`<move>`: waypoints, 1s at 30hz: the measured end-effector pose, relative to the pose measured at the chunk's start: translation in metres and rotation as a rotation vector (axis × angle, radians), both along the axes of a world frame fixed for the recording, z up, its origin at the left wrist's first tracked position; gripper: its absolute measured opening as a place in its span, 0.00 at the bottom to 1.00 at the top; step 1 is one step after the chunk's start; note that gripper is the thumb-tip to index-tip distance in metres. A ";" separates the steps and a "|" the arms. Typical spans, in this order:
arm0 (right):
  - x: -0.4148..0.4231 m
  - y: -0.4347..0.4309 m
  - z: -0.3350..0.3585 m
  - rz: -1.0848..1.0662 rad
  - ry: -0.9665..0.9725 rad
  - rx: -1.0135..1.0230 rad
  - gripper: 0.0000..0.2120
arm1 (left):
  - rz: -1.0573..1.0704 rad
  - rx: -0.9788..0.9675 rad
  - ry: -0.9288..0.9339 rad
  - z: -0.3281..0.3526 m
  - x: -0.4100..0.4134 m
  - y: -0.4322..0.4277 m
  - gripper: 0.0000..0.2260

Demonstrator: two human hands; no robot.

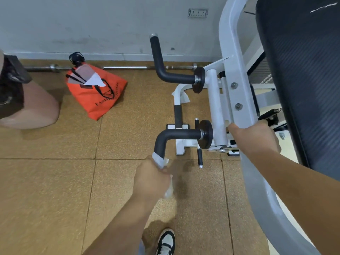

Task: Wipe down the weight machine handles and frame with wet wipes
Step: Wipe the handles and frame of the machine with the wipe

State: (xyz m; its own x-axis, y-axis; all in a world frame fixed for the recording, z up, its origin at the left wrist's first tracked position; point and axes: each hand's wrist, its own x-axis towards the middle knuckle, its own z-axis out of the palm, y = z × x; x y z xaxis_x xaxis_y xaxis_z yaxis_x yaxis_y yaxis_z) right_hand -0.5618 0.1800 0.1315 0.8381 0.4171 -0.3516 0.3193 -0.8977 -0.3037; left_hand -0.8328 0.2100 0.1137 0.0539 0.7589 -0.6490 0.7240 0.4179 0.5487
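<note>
The white wet wipe [158, 159] is wrapped round the end of the near black handle [176, 134] of the weight machine [216, 107]. The left hand [150, 178] is curled round the wipe and the handle end. A bit of the wipe hangs out under the hand and looks blurry. The right hand [256, 137] is curled round the white frame [230, 52], just beside the spot where the near handle joins on. A second black handle [160, 59] sticks out farther away, with a silver cap on top. A big black pad [303, 70] fills the right side and is cut off at the edge.

A small black pin [199, 157] hangs just beside the near handle. An orange bag [95, 92] lies on the floor [46, 181], well apart from the hands, and a long metal bar [125, 67] lies along the wall [73, 24] behind it. Someone else's bare leg [35, 107] shows at the left edge, cut off. A black and white shoe [166, 242] peeks in at the bottom. The fingertips of both hands are hidden. The floor is made of big brown squares, the wall is pale grey, and a plug socket [197, 12] sits on it
</note>
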 end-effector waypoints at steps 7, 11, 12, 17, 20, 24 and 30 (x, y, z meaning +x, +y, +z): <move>0.001 -0.001 -0.001 -0.005 0.018 0.018 0.33 | 0.093 -0.441 -0.373 0.008 -0.013 0.012 0.03; 0.000 -0.002 0.001 0.003 0.020 0.004 0.34 | 0.229 -0.772 -0.790 0.006 -0.019 0.018 0.05; -0.001 -0.002 0.001 -0.001 0.022 0.008 0.35 | 0.262 -0.758 -0.804 0.006 -0.017 0.017 0.05; 0.000 -0.003 0.002 -0.009 0.039 0.033 0.34 | -0.076 0.009 0.046 0.004 -0.002 -0.001 0.04; 0.003 -0.003 -0.002 -0.011 0.051 0.029 0.32 | -0.271 0.348 0.251 -0.002 0.007 -0.021 0.07; 0.007 -0.002 -0.007 -0.009 0.038 0.024 0.33 | -0.125 -0.021 -0.013 -0.008 0.005 0.019 0.05; 0.008 -0.001 -0.009 -0.021 0.018 0.036 0.34 | 0.279 -0.699 -0.850 -0.002 0.006 0.042 0.11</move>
